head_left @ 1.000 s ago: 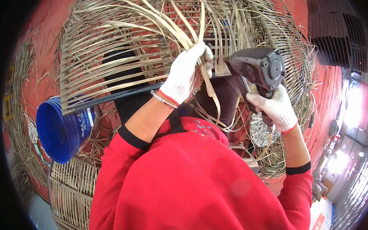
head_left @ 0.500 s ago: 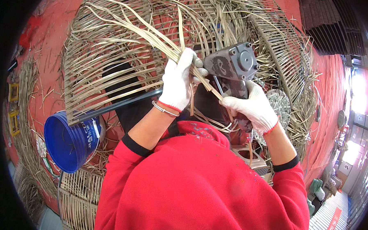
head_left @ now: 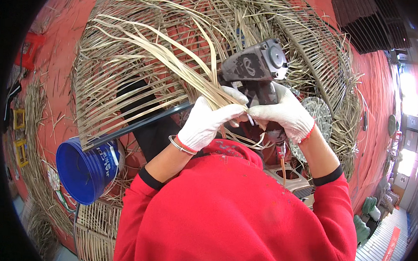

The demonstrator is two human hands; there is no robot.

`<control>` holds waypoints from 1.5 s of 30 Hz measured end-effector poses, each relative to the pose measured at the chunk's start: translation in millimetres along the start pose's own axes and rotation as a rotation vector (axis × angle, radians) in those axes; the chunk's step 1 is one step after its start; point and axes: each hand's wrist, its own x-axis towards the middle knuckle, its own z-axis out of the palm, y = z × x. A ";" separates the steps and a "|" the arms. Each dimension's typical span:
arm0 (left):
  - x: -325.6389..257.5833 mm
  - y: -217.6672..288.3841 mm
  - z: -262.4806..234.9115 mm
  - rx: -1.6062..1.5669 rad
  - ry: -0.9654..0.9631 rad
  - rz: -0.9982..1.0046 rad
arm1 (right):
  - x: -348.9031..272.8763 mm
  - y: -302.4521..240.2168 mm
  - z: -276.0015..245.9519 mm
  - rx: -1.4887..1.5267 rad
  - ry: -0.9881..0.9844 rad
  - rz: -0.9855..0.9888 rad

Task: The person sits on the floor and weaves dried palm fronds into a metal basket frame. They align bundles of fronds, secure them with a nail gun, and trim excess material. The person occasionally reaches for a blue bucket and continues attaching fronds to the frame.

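A bundle of long pale cane-like strips (head_left: 183, 71) fans out to the upper left. My gloved left hand (head_left: 207, 121) is closed around its lower end. My gloved right hand (head_left: 289, 114) is wrapped round the handle of a dark pneumatic nail gun (head_left: 258, 62), whose head points left, above the bundle. The right thumb and forefinger meet the strip ends beside my left fingertips; whether they pinch them I cannot tell. Under the bundle lies a slatted panel of strips (head_left: 122, 91) on a dark metal bar (head_left: 148, 122). Both hands are close together in front of my chest.
A blue bucket (head_left: 72, 171) leans at the left, near another slatted panel (head_left: 95, 223). Loose strips (head_left: 36, 137) litter the red floor (head_left: 62, 77). A hose (head_left: 284, 171) hangs below the nail gun. A round pale woven piece (head_left: 316, 121) lies to the right.
My left hand has moved down and right with the strips, meeting my right hand. The nail gun has tipped and shifted slightly up and left in view.
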 end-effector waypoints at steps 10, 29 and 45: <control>6.5 12.5 -9.8 0.077 0.140 -0.026 | 15.2 -1.0 4.7 -0.093 -0.013 0.014; 103.4 6.5 -77.2 1.354 0.263 0.189 | 10.7 -16.4 -27.8 -0.580 0.164 0.146; 113.7 -10.6 -83.4 1.329 0.232 0.360 | 27.9 -28.1 -15.8 -0.714 0.062 0.161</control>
